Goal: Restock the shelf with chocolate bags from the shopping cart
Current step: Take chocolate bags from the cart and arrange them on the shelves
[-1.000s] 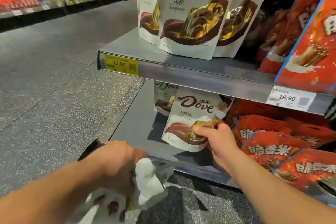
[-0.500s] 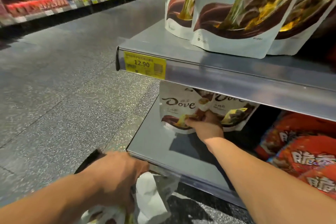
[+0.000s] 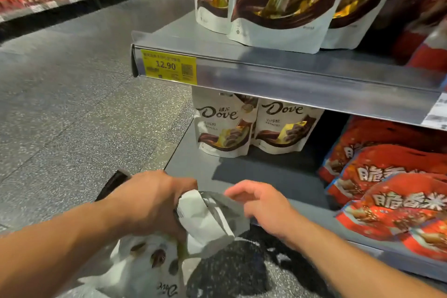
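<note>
While the left hand (image 3: 154, 203) clamps round the gathered top of a crumpled white Dove chocolate bag (image 3: 210, 222), we see the right hand (image 3: 266, 205) just beside it. It is palm down, its fingers (image 3: 238, 191) loosely spread and holding nothing. Those fingertips sit at the bag's grey folded edge; blur there keeps us from saying whether they touch it or stop just short. The bag juts out to the right of the left fist, between the two hands and in front of the lip of the grey metal lower shelf (image 3: 193, 167).

Below the left wrist hangs a second white Dove pouch (image 3: 145, 266), logo upside down to us, its top lost under that hand. Further back on the lower shelf we find two upright white Dove bags (image 3: 223, 128) side by side, edges meeting. A heap of red-orange snack bags (image 3: 391, 191) lies to their right, well apart.

On the upper metal shelf (image 3: 290, 72) stand more tall white Dove bags (image 3: 278, 2), above a yellow price label (image 3: 169, 66) reading 12.90. Speckled grey floor (image 3: 72, 116) lies to the left.
</note>
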A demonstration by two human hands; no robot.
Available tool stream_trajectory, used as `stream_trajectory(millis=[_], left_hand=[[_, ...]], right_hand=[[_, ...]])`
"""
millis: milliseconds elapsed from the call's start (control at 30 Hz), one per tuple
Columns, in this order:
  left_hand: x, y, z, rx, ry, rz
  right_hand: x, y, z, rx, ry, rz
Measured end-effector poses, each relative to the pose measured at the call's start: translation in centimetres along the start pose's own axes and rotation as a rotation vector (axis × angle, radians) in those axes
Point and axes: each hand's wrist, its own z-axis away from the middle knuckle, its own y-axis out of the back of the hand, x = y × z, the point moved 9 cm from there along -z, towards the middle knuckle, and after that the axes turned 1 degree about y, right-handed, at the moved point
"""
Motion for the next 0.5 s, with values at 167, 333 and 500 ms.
stream_trajectory(millis=[167, 333, 500], left_hand=[[0.8, 0.2, 0.5, -0.012, -0.025, 0.158], [1.9, 0.4, 0.7, 0.009, 0.02, 0.15], [0.8, 0.6, 0.8, 0.043, 0.091, 0.111]], right_hand=[[0.8, -0.4, 3.0, -0.099, 0.082, 0.095], [-0.1, 3.5, 4.5, 0.256, 0.105, 0.345], [-1.7, 6.2, 6.7, 0.354, 0.073, 0.314]])
